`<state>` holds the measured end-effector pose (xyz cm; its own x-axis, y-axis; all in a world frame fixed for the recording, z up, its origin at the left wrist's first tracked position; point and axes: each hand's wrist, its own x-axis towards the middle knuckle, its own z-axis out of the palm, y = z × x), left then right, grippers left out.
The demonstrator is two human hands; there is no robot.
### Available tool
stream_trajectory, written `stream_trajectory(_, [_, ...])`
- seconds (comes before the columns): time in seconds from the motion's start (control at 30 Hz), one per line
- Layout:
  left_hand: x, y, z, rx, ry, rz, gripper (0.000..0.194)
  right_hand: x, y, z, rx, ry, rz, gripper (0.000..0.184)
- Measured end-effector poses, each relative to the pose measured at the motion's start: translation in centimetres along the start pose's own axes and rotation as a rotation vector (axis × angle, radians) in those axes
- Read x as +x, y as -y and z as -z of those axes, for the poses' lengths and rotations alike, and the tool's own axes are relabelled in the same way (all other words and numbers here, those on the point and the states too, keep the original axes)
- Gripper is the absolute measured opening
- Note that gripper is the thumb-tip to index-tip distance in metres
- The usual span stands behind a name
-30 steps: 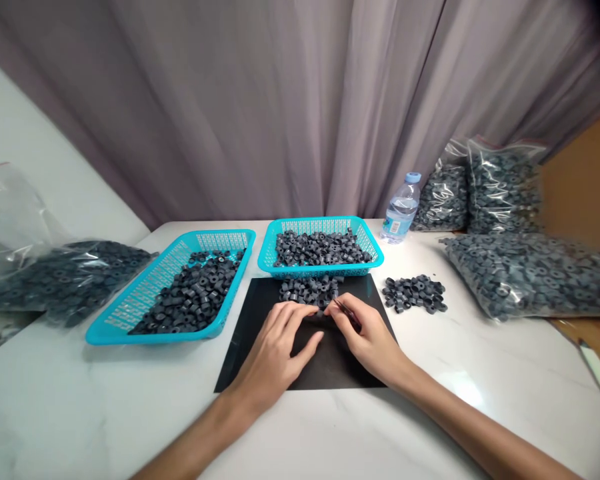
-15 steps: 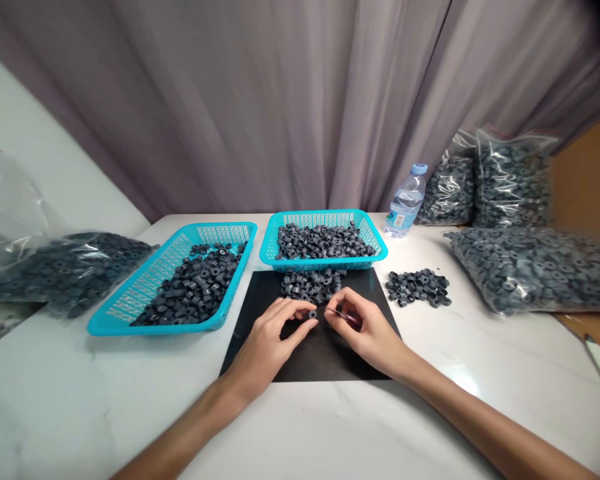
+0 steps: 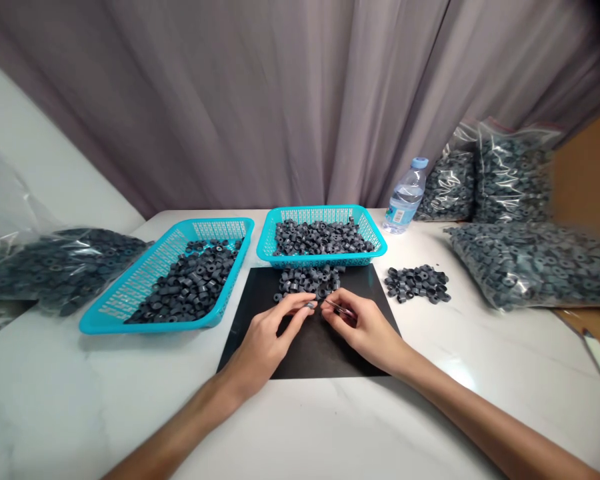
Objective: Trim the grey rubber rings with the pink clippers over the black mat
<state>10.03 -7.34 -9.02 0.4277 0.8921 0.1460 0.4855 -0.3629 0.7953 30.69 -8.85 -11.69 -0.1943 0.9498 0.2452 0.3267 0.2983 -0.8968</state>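
Between the thumb and fingertips of my left hand (image 3: 269,335) is a small dark grey ring (image 3: 311,305), seen side-on. My right hand (image 3: 365,328) is closed around thin metal tweezers (image 3: 341,309), largely covered by the fingers. Their tip points left, close to the ring; whether it touches I cannot tell. Both hands are over a black mat (image 3: 310,357). Just beyond the fingertips lies a pile of similar rings (image 3: 305,279) on the mat.
Blue baskets of rings stand at left (image 3: 91,323) and behind the mat (image 3: 321,261). Right of the mat lies a loose ring heap (image 3: 417,283) on the white table (image 3: 325,427). Behind it stands a water bottle (image 3: 405,199). Filled plastic bags lie left (image 3: 75,263) and right (image 3: 535,267).
The ring in my left fingers has turned from its hole facing me to side-on. My right hand has shifted slightly left, bringing the tweezers nearer to it. The view has tilted a little.
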Motion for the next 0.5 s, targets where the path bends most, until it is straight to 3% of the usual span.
stream_trajectory(0.3, [-0.04,-0.24,0.44,-0.208,0.038,0.080,0.027,-0.02,-0.09,-0.08,-0.011,-0.011,0.011,0.011])
stream_trajectory(0.5, [0.23,-0.03,0.22,-0.231,0.076,0.042,0.027,-0.03,-0.06,-0.04,-0.040,-0.013,0.018,0.009])
